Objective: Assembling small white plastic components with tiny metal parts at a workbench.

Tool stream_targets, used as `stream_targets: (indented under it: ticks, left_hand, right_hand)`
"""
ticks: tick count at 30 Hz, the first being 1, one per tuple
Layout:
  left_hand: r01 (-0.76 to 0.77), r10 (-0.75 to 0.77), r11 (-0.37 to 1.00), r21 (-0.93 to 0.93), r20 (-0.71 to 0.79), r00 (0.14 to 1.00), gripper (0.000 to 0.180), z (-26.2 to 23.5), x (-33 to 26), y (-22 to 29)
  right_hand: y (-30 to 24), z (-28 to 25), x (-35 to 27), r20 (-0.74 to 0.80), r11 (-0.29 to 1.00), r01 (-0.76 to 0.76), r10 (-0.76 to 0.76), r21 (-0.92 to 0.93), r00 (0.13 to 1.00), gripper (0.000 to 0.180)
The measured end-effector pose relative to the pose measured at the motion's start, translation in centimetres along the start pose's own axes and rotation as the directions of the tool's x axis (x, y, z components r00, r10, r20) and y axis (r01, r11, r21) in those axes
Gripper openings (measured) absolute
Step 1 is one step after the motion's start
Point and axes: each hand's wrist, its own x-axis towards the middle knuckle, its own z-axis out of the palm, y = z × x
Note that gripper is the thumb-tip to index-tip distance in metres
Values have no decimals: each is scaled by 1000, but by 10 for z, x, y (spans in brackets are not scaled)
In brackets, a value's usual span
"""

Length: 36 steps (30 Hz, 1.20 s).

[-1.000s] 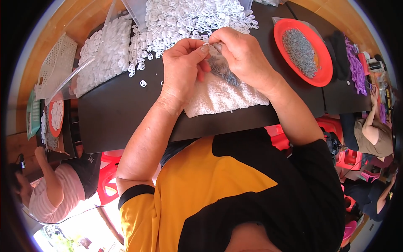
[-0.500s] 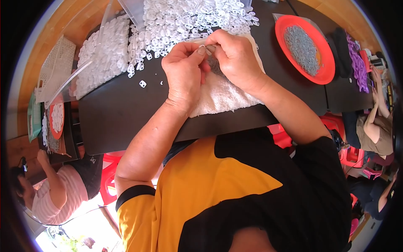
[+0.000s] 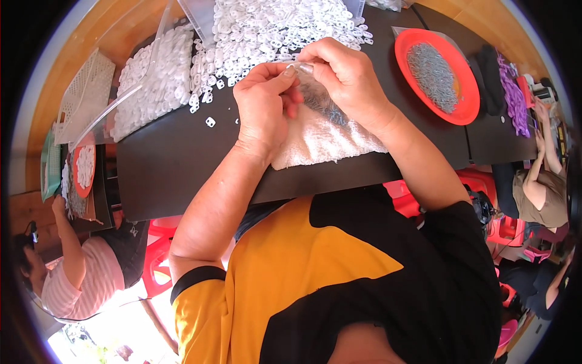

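Over a white towel, my left hand is closed in a pinch, with a small white plastic piece just showing at its fingertips. My right hand meets it there, thumb and forefinger pinched together. Whatever the right fingers hold is too small and covered to make out. A heap of thin grey metal pins lies on the towel beneath the hands, partly hidden by them. Just beyond, many white two-holed plastic pieces are spread in a pile, and one loose piece sits apart on the dark table.
At the right stands a red plate of grey metal pins. A clear bin with more white pieces is at the left. Purple strips lie far right. One co-worker sits at the left, others at the right.
My right hand has shifted slightly outward, and more of the metal pins on the towel show. My left hand keeps its pinch. The co-worker at left has moved a hand up toward the red plate there.
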Motion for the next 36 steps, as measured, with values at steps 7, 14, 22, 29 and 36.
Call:
stream_targets:
  ticks: [7,14,22,29,36]
  left_hand:
    - [9,-8,1000,-23,27,1000,9,3,-1,1]
    - [-16,15,1000,23,22,1000,9,1,-4,-2]
    - [-23,25,998,56,-31,999,8,8,-5,-5]
    - [-51,53,997,63,-32,998,6,8,-4,-8]
    - [-230,232,968,-100,15,973,8,3,-6,-8]
  right_hand:
    - [-1,1,1,19,985,-120,119,123,993,12]
    - [-5,6,-3,55,965,-223,217,139,975,10]
    - [4,15,-10,101,815,-410,407,410,908,10]
    - [-5,13,-8,100,800,-433,433,416,896,6]
    - [-25,-7,11,12,809,-422,458,408,889,19]
